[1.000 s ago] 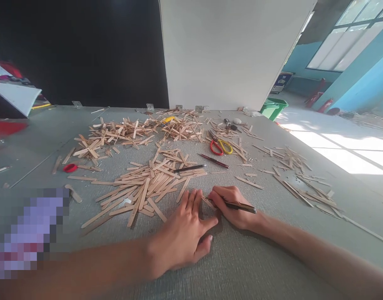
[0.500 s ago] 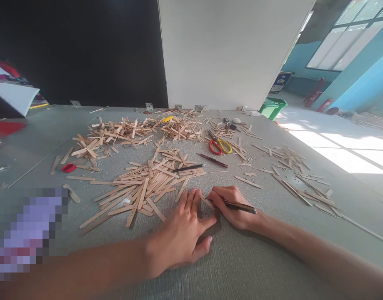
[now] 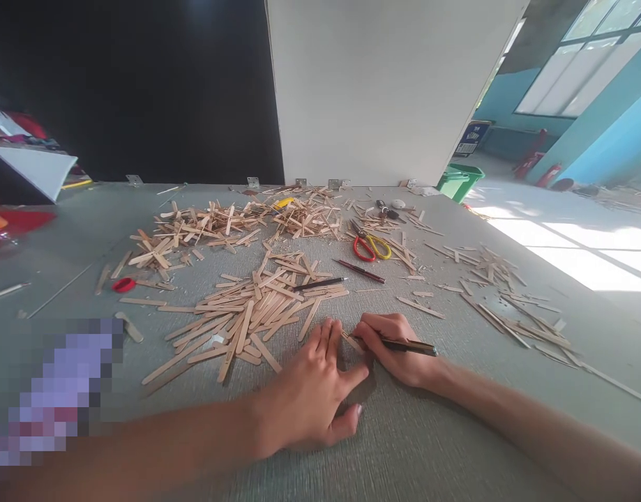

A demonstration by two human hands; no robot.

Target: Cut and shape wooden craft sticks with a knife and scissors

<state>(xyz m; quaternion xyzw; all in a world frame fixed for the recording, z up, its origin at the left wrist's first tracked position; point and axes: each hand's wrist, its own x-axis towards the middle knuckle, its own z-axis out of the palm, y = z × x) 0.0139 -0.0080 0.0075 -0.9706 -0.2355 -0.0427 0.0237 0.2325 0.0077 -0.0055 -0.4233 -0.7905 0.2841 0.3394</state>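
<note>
"Right hand (image 3: 396, 348)?"
"Curled around a dark pen (image 3: 410, 347), its tip at a small wooden stick (image 3: 354, 341) lying on the bench (image 3: 383, 446), between both hands' fingertips."
"Left hand (image 3: 310, 394)?"
"Spread, palm down, fingertips beside the stick; whether they pin it, I can't tell."
"And around the stick?"
"Loose pile of sticks (image 3: 252, 303) at ten o'clock, dark red pen (image 3: 359, 270) then scissors (image 3: 365, 237) at twelve, green bin (image 3: 459, 183) beyond the bench at one."
</note>
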